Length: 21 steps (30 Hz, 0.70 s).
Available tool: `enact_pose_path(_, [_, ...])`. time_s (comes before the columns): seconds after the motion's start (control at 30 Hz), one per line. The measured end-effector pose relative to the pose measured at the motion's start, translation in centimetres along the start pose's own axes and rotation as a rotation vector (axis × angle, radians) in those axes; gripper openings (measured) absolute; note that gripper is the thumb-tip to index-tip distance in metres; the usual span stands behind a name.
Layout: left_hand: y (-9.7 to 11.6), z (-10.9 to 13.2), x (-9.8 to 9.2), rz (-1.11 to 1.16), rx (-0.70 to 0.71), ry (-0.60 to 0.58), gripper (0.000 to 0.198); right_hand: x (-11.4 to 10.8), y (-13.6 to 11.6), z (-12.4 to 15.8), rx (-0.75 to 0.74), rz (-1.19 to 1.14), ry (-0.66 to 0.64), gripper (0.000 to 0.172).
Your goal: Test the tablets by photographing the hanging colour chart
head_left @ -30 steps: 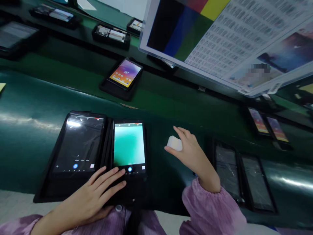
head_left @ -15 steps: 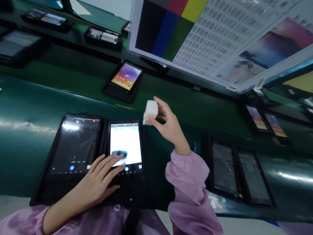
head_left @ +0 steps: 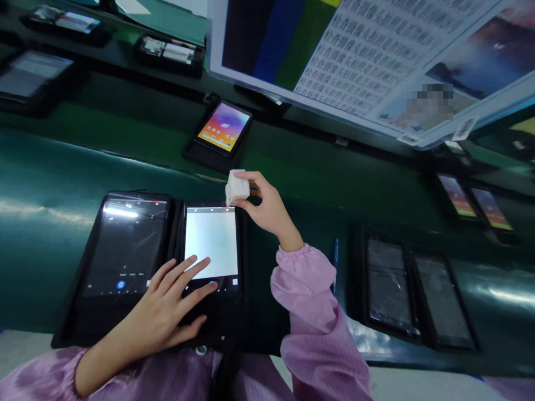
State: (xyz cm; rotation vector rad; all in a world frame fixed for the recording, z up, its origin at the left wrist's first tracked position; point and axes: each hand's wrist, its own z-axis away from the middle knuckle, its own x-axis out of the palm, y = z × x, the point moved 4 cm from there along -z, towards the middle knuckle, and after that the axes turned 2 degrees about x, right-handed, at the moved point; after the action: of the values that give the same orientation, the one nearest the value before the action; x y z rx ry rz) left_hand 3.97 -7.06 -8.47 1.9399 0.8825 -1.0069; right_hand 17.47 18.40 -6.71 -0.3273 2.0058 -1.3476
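My right hand (head_left: 270, 206) grips a small white block (head_left: 238, 186), which looks like a charger, by its sides. It is held over the top edge of a lit tablet (head_left: 213, 236) whose camera screen is pale and nearly blank. Whether the block touches the tablet I cannot tell. My left hand (head_left: 169, 306) lies with fingers spread over the lower part of that tablet, one fingertip at the blue shutter button. A second tablet (head_left: 125, 239) with a dark camera screen lies beside it on the left.
A tablet with a colourful home screen (head_left: 224, 127) lies behind. Above hangs a test chart board (head_left: 317, 55). Two dark tablets (head_left: 388, 284) and a blue pen (head_left: 335, 259) are on the right. Opened devices (head_left: 169, 53) stand on the far ledge.
My right hand has brought the white block left and onto the lit tablet's top edge. That tablet's picture has turned from white with a dark shape to plain pale. My left hand stays nearly still.
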Motion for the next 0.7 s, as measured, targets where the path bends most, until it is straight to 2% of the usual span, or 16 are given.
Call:
enact_pose_path(0.17, [-0.5,0.8,0.5,0.085,-0.126,0.041,0.029,0.1,0.0,0.1,-0.053,0.044,-0.001,0.045])
enact_pose_path(0.33, [-0.5,1.2,1.2,0.087,-0.115,0.023,0.03,0.1,0.2,0.1,-0.016,0.061,-0.001,0.045])
enact_pose_path(0.43, [-0.8,1.4,0.8,0.087,-0.093,-0.009,0.033,-0.1,0.3,0.0,0.016,0.075,-0.005,0.046])
enact_pose_path(0.5, [-1.7,2.0,-0.1,0.06,-0.113,-0.03,0.036,-0.2,0.2,0.1,0.023,0.078,-0.006,0.045])
enact_pose_path(0.6, [-4.6,3.6,-2.6,0.005,-0.294,0.047,0.048,-0.3,0.0,0.1,0.024,0.079,-0.007,0.044])
enact_pose_path(0.7, [-8.1,6.1,-5.1,-0.012,-0.637,0.196,0.061,-0.3,0.0,0.0,0.019,0.088,-0.001,0.043])
